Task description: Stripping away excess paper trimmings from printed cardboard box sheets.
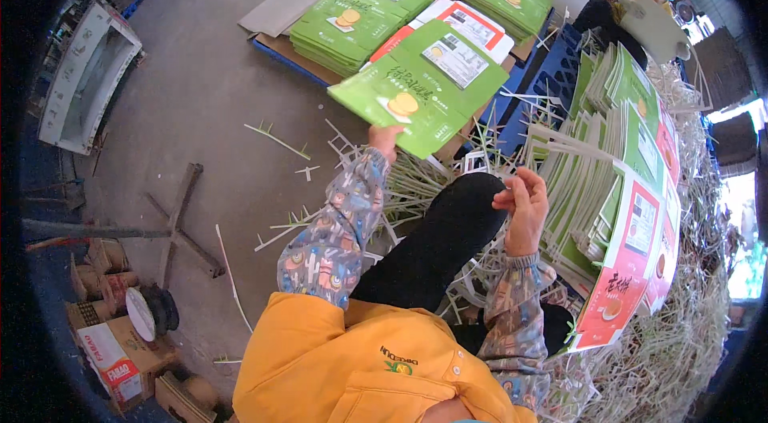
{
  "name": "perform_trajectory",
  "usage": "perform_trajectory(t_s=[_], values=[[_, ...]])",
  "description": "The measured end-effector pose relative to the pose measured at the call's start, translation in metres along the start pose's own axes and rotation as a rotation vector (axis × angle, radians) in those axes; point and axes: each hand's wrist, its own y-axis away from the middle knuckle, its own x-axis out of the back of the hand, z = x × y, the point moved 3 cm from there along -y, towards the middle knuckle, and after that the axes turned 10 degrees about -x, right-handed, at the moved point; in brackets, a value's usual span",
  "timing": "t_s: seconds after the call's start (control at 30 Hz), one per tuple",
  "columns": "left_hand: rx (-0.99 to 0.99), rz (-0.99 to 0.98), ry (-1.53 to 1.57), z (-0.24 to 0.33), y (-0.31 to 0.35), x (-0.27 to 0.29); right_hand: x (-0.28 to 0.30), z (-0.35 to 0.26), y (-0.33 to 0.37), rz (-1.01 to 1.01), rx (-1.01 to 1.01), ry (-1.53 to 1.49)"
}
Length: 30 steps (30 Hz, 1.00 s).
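A green cardboard sheet was grasped at its near edge by the left hand, partly over the stacked sheets. The right hand was loosely curled, visibly empty. Several stacks were already laid; the right-hand pile apparently remained.

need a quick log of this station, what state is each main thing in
Left hand: closed on the sheet's lower edge
Green sheet: unfolded, held up at a tilt
Right hand: raised, fingers loosely bent, no held thing visible
Green stack at far left: piled flat
Green and red sheets at right: standing on edge, packed together
White offcut strips: loose, scattered on floor
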Motion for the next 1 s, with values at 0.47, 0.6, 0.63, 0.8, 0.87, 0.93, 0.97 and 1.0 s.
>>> perform_trajectory(t_s=[0.47,0.6,0.63,0.8,0.87,0.93,0.97,1.0], values=[[-0.144,-0.191,0.215,0.166,0.003,-0.083,0.063,0.022,0.009,0.187,-0.109,0.159],[-0.413,-0.412,0.185,0.243,-0.049,-0.117,0.076,0.033,0.01,0.215,-0.181,0.205],[-0.451,-0.427,0.144,0.255,-0.063,-0.129,0.083,0.041,0.01,0.22,-0.215,0.217],[-0.484,-0.43,0.127,0.303,-0.145,-0.168,0.094,0.068,0.013,0.222,-0.335,0.275],[-0.732,-0.428,0.124,0.322,-0.15,-0.176,0.097,0.074,0.012,0.239,-0.364,0.27],[-0.679,-0.449,0.188,0.343,-0.165,-0.162,0.098,0.081,0.011,0.197,-0.369,0.311],[-0.633,-0.467,0.247,0.352,-0.171,-0.154,0.097,0.084,0.01,0.199,-0.407,0.293],[-0.623,-0.465,0.249,0.345,-0.17,-0.149,0.098,0.083,0.009,0.206,-0.413,0.296]])
